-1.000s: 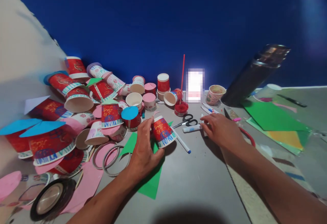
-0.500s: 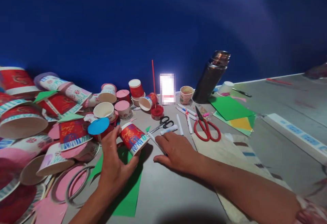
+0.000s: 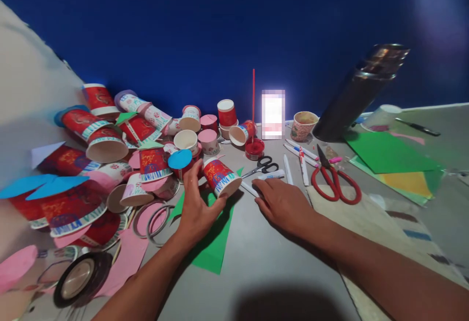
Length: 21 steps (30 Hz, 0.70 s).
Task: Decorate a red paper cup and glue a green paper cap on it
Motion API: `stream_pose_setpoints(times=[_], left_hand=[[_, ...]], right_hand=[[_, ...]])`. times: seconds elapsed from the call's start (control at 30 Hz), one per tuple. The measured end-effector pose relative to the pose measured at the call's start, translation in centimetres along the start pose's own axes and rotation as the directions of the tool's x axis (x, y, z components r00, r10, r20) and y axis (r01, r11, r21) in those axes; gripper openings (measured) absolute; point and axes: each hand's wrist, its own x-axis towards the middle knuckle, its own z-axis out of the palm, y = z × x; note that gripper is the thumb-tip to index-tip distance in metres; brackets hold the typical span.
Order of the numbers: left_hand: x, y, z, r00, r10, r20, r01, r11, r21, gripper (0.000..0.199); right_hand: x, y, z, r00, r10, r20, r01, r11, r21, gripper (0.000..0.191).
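Observation:
My left hand (image 3: 200,208) grips a red patterned paper cup (image 3: 221,177) between thumb and fingers, the cup tilted with its open rim toward the lower right. Beneath this hand lies green paper (image 3: 216,250). My right hand (image 3: 280,201) rests low over the grey table, its fingers closed on a white marker (image 3: 250,188) that points toward the cup. Just beyond the fingers are a capped white marker (image 3: 271,175) and small black-handled scissors (image 3: 266,165).
Many decorated cups (image 3: 154,164) crowd the left side. Red-handled scissors (image 3: 335,184) lie on a pale cloth (image 3: 348,233). A dark flask (image 3: 351,96), a lit phone (image 3: 273,114) and a red paint pot (image 3: 255,149) stand near the blue wall.
The view has swung left, so things appear further right and more cups show. The cup in my left hand has turned, showing more of its rim. My right hand's fingers have drawn closer together.

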Motion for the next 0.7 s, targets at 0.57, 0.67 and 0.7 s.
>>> stream_pose_setpoints(times=[0.57, 0.67, 0.7], left_hand=[[0.9, 2.0, -0.8, 0.619, -0.362, 0.697, 0.749, 0.006, -0.662, 0.055], [1.0, 2.1, -0.9, 0.630, -0.370, 0.683, 0.736, 0.003, -0.677, 0.056], [1.0, 2.1, -0.9, 0.652, -0.379, 0.656, 0.715, 0.021, -0.699, 0.054]], right_hand=[[0.4, 1.5, -0.8, 0.993, 0.111, -0.028, -0.114, 0.988, -0.107, 0.029], [0.3, 1.6, -0.8, 0.992, 0.119, -0.030, -0.122, 0.987, -0.109, 0.031], [0.3, 1.7, -0.7, 0.992, 0.122, -0.035, -0.125, 0.986, -0.108, 0.032]])
